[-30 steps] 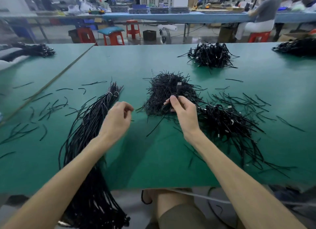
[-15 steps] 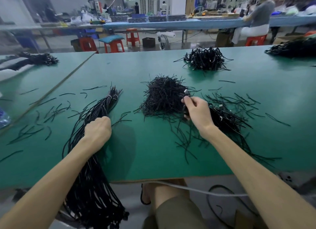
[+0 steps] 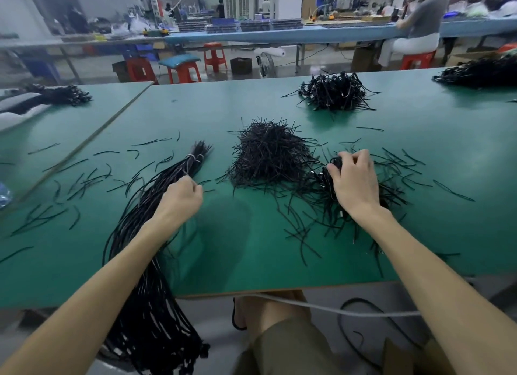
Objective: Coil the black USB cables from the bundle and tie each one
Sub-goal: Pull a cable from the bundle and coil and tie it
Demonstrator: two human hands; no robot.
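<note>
A long bundle of black USB cables (image 3: 156, 262) lies on the left of the green table (image 3: 251, 248), tied near its far end, with its near end hanging off the table's front edge. My left hand (image 3: 181, 198) sits on the bundle with its fingers curled round a cable. A heap of short black ties (image 3: 268, 153) is in the middle. To its right lies a pile of coiled cables (image 3: 391, 190). My right hand (image 3: 354, 184) rests on top of that pile, its fingers curled round a coiled cable (image 3: 334, 162).
Loose black ties (image 3: 84, 179) are scattered over the left of the table. Another pile of coiled cables (image 3: 335, 92) sits further back, and more cables (image 3: 481, 72) lie at the far right. A seam (image 3: 84, 145) joins a second table on the left. A white cord (image 3: 321, 307) crosses my lap.
My left hand dropped from mid-air onto the bundle and closed on it. My right hand moved right from the tie heap to the pile of coiled cables, carrying a coiled cable.
</note>
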